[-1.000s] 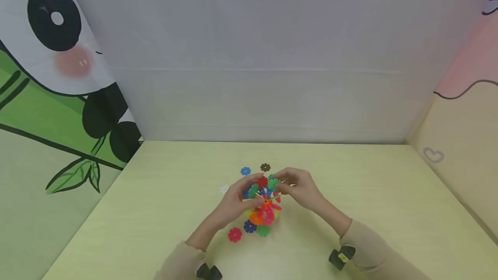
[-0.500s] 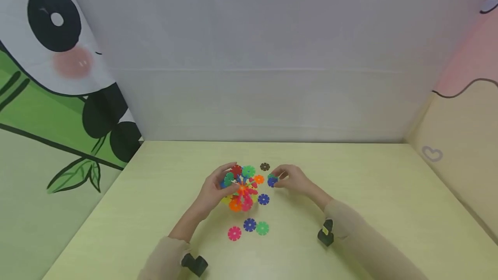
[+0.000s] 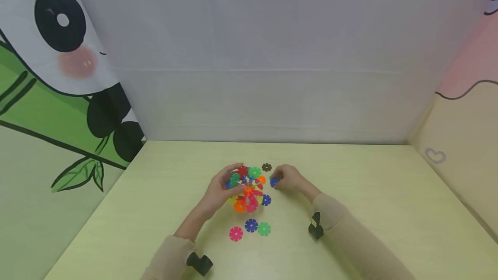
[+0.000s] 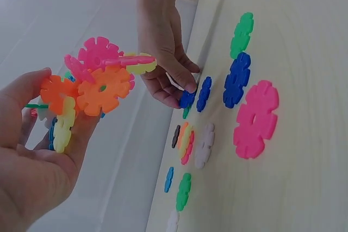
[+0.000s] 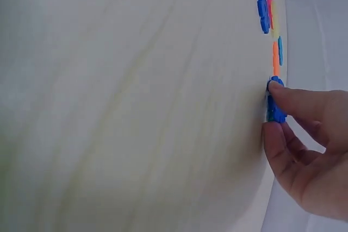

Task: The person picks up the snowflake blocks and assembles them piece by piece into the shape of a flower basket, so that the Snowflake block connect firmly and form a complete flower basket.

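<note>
My left hand (image 3: 215, 191) holds a ball-shaped cluster of interlocked snowflake discs (image 3: 248, 191) above the table, thumb at the near side. Orange, pink, yellow, red and green discs show in it; the left wrist view shows an orange disc (image 4: 103, 89) facing the camera. To the right of the cluster, my right hand (image 3: 289, 178) pinches a dark blue snowflake disc (image 5: 276, 101) at the tabletop between thumb and fingers. A bit of green shows behind that disc. Part of the cluster is hidden by the left hand.
Loose discs lie on the pale table (image 3: 350, 185): pink (image 3: 236, 233), blue (image 3: 251, 225) and green (image 3: 264, 229) in front, another blue one (image 3: 266, 200) beside the cluster, and brown (image 3: 266, 167) behind. A white wall sheet (image 3: 272, 77) stands at the back.
The left hand has shifted left with the cluster, uncovering discs beneath. The right hand has left a green disc at the cluster's upper side and come to the dark blue disc on the table.
</note>
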### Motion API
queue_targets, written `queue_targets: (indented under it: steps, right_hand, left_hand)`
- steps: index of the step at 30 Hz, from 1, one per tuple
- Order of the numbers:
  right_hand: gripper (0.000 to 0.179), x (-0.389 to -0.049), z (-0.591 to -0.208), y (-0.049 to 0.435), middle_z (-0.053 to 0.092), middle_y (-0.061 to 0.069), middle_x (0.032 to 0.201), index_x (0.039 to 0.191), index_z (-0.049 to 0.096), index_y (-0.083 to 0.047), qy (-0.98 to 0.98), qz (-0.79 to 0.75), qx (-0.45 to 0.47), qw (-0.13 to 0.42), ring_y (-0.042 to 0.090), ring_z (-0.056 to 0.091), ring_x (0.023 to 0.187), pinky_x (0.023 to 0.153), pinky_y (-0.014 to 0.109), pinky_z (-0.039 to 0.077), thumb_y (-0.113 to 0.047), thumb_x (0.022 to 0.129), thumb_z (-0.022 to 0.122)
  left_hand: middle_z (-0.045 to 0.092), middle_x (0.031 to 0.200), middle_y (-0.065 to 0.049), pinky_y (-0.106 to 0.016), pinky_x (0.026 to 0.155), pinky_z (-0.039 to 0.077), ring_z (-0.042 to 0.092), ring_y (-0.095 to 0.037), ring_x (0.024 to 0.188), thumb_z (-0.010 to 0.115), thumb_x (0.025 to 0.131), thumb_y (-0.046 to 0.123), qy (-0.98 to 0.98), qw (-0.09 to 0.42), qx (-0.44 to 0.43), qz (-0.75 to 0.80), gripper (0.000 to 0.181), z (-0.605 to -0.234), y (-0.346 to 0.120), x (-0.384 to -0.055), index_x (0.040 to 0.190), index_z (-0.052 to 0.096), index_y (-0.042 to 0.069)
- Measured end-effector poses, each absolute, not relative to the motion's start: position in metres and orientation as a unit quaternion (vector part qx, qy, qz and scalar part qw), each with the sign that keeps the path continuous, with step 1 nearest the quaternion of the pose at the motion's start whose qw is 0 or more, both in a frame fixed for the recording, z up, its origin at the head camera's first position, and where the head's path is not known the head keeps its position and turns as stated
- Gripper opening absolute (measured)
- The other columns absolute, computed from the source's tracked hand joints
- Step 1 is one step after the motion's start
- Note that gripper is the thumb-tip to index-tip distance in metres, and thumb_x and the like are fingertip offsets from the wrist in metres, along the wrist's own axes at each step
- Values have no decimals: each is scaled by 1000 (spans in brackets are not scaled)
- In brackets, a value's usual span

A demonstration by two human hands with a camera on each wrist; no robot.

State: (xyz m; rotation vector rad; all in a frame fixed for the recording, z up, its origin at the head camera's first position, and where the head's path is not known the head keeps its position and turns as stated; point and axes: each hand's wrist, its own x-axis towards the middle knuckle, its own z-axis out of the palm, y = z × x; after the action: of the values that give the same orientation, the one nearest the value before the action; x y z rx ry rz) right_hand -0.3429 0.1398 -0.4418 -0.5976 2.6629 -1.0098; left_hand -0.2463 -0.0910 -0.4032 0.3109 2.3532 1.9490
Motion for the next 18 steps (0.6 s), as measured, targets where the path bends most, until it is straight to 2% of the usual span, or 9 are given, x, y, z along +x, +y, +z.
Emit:
queue_targets:
  steps: [6,10,16,18]
  right_hand:
    - [25,-336,-432,149,60,8,85,90,62,-1,905,-343,-236,89,20,57,78,68,29,50,4,68,73]
    - [25,-318,-420,157,59,10,83,93,61,2,887,-386,-239,85,18,57,70,60,28,51,4,71,71]
    - [26,-279,-388,164,58,14,85,102,59,6,803,-556,-199,84,35,64,72,63,34,55,4,77,65]
    - [26,-269,-380,164,58,14,85,103,59,6,785,-584,-192,76,34,65,72,64,32,55,3,78,65]
  left_hand:
    - [44,135,-9,-38,87,48,38,-32,126,65,83,10,750,40,98,653,54,-399,-83,-243,132,45,21]
    - [42,136,-9,-37,87,48,39,-32,125,65,83,10,737,48,106,666,54,-397,-78,-241,132,44,19]
    - [40,139,-2,-40,91,45,32,-28,130,65,84,14,731,35,104,673,54,-396,-69,-240,133,44,23]
    - [39,139,-1,-42,92,44,30,-29,131,65,84,15,731,28,105,674,54,-396,-67,-240,132,44,24]
